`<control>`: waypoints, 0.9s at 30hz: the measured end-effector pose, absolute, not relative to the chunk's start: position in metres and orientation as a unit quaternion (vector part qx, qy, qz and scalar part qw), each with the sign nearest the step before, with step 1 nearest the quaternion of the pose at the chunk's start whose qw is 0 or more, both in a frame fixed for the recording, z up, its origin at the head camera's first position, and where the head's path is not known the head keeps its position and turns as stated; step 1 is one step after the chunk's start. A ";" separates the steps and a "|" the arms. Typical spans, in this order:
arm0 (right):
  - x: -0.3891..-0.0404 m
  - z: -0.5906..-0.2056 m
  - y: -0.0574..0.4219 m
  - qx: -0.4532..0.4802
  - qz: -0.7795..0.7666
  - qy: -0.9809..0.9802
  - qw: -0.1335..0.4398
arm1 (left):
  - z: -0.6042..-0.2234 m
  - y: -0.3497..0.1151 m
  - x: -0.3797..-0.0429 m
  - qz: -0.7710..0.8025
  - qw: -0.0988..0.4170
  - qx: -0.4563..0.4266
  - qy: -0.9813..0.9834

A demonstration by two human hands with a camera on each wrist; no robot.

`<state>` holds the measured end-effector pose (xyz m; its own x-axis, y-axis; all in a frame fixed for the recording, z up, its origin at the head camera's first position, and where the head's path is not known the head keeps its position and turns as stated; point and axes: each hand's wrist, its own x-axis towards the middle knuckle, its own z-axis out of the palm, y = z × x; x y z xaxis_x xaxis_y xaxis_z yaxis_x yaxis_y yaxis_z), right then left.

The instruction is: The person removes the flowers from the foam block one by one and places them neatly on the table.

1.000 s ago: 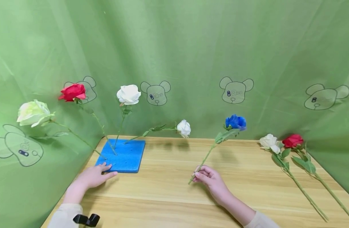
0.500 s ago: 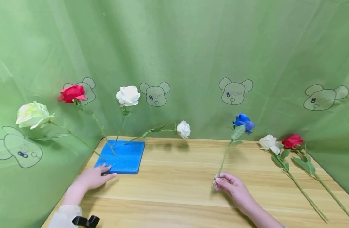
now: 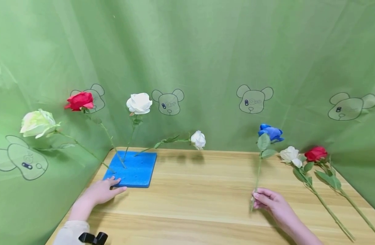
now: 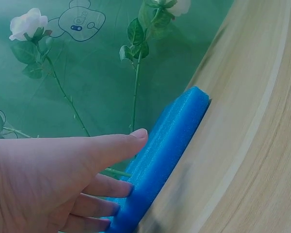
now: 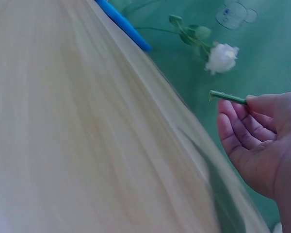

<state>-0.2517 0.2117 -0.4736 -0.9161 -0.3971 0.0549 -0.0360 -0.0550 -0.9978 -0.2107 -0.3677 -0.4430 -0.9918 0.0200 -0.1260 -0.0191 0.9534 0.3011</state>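
Note:
In the head view, my right hand [image 3: 274,206] pinches a blue rose [image 3: 270,132] low on its green stem, holding it upright over the right half of the table. The cut stem end [image 5: 228,97] pokes out past my thumb in the right wrist view. My left hand [image 3: 103,191] rests its fingers on the near left edge of a blue foam board [image 3: 138,170], thumb spread along the front. From the board rise a pale green rose [image 3: 38,123], a red rose [image 3: 80,101], a white rose [image 3: 139,103] and a small white rose [image 3: 198,140] leaning right.
At the right of the wooden table [image 3: 187,204] lie a loose white rose [image 3: 291,155] and a loose red rose [image 3: 316,154], stems toward the front. A green curtain [image 3: 205,51] with bear-head prints stands behind and at both sides.
My right hand has moved right with the blue rose, from mid-table toward the loose roses, and the stem has turned more upright. The left hand stays on the board.

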 end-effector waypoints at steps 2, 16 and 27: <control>-0.252 -0.473 0.221 -0.159 -0.706 0.678 0.125 | -0.442 -0.367 -0.210 0.154 0.065 0.001 0.986; -0.259 -0.472 0.286 -0.151 -0.697 0.683 0.161 | -0.444 -0.368 -0.209 0.154 0.071 -0.002 0.986; -0.273 -0.479 0.314 -0.137 -0.693 0.674 0.214 | -0.442 -0.366 -0.209 0.151 0.070 -0.001 0.986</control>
<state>-0.2726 0.3136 -0.4794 -0.8708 -0.4818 -0.0977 0.1110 0.0010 -0.9938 -0.2090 -0.3663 -0.4424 -0.9901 0.0196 -0.1389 -0.0227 0.9547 0.2968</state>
